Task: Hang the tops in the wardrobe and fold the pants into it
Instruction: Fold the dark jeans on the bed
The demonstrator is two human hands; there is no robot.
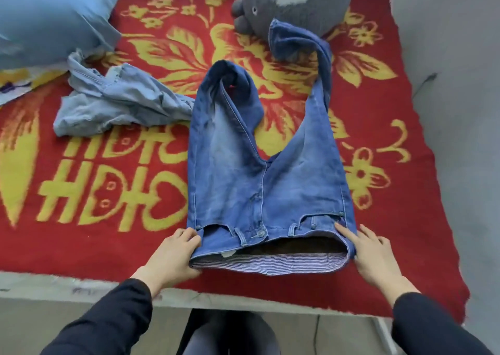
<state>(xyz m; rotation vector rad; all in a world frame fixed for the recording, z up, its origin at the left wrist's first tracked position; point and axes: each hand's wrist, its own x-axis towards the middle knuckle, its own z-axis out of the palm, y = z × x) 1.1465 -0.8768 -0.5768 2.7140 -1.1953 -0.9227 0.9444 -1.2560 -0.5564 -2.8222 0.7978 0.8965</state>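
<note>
A pair of blue jeans [259,181] lies front side up on the red and yellow blanket [94,186], waistband toward me, legs spread apart and bent over at the far end. My left hand [173,254] grips the waistband's left corner, thumb on top. My right hand [370,249] lies at the right corner of the waistband with its fingers nearly straight on the denim. A crumpled light blue garment [116,102] lies to the left of the jeans, touching the left leg.
A grey plush toy [295,0] sits at the far side, just behind the right jeans leg. A blue pillow [48,13] occupies the far left corner. The bed's pale front edge [67,287] runs below the blanket. A grey wall stands to the right.
</note>
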